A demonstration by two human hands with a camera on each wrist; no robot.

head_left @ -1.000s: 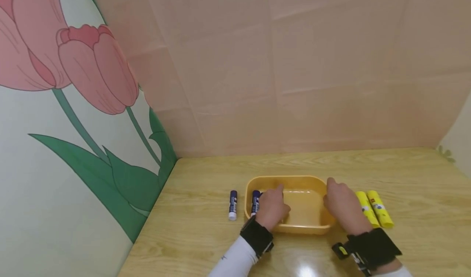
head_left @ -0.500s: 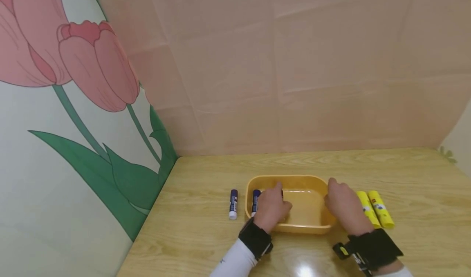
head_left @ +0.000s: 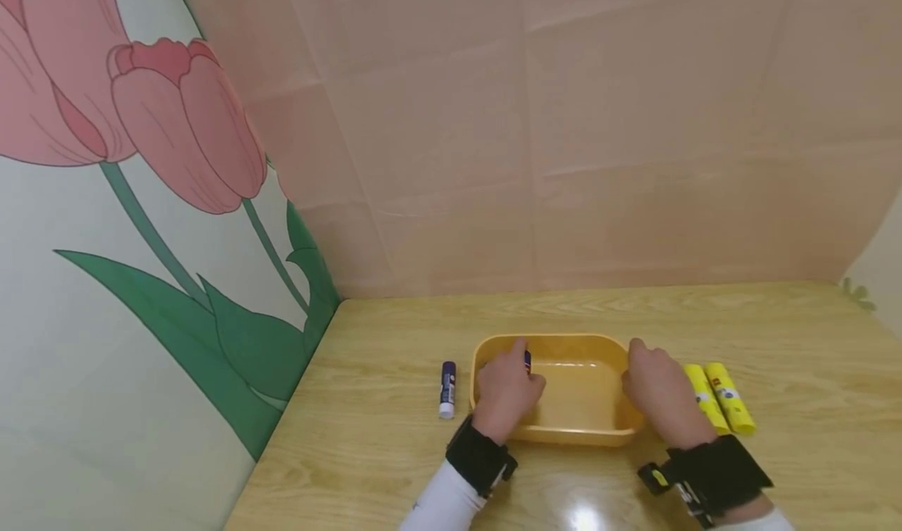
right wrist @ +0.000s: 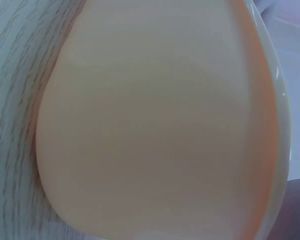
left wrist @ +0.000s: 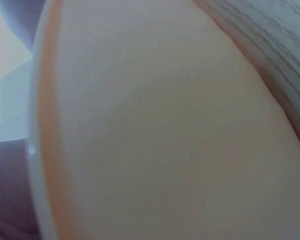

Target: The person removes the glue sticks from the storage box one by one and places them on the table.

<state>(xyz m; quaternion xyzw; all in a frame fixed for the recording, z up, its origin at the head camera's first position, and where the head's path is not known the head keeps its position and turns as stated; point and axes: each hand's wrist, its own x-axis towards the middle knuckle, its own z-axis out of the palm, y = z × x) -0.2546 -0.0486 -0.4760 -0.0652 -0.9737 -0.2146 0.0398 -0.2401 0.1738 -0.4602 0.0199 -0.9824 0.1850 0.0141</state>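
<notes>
A yellow-orange plastic tray point(head_left: 578, 435) stands on the wooden table. My left hand point(head_left: 503, 390) reaches into its left part, with a dark blue glue stick point(head_left: 527, 361) between index finger and thumb. The hand covers the floor of the tray beneath it. At the opposite end, my right hand point(head_left: 658, 394) grips the right rim. Both wrist views are filled by the outside of the tray wall point(left wrist: 155, 125), with part of the left hand point(left wrist: 10, 190) at one edge and part of the right hand point(right wrist: 296, 212) at the other.
Left of the tray lies another dark blue glue stick point(head_left: 447, 390) with a white end. Two yellow glue sticks point(head_left: 729, 398) lie side by side, right of the right hand. A pinkish sheet point(head_left: 564, 163) hangs behind the table point(head_left: 380, 343); a tulip-painted wall point(head_left: 141, 319) stands at left.
My left hand has shifted left inside the tray together with the glue stick, now covering the blue sticks seen there before. The right hand has stayed at the rim.
</notes>
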